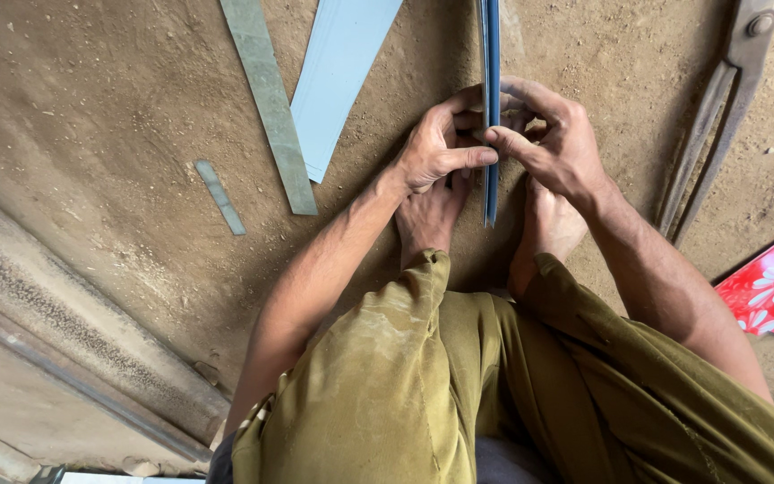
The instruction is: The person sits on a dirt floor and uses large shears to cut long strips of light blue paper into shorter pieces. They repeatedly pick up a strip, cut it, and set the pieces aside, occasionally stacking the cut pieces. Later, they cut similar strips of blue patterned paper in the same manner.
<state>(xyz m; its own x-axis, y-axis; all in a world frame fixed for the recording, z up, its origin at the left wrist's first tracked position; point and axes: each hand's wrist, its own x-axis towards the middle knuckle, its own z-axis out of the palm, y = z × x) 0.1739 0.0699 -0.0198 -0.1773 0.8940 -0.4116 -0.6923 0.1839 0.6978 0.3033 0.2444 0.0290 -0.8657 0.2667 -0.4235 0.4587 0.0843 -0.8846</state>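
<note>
While both hands pinch it from either side, left hand (436,148) and right hand (555,143) each in a closed grip, the blue metal strip (491,54) stands on edge between bare feet on the dirt floor (118,134); large shears (718,108) lie right, flat sheet offcuts (342,63) left.

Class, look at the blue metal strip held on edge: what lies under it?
Under the blue metal strip lies the sandy ground. Lower down, the left hand, right hand and bare feet cover where it rests.
</note>
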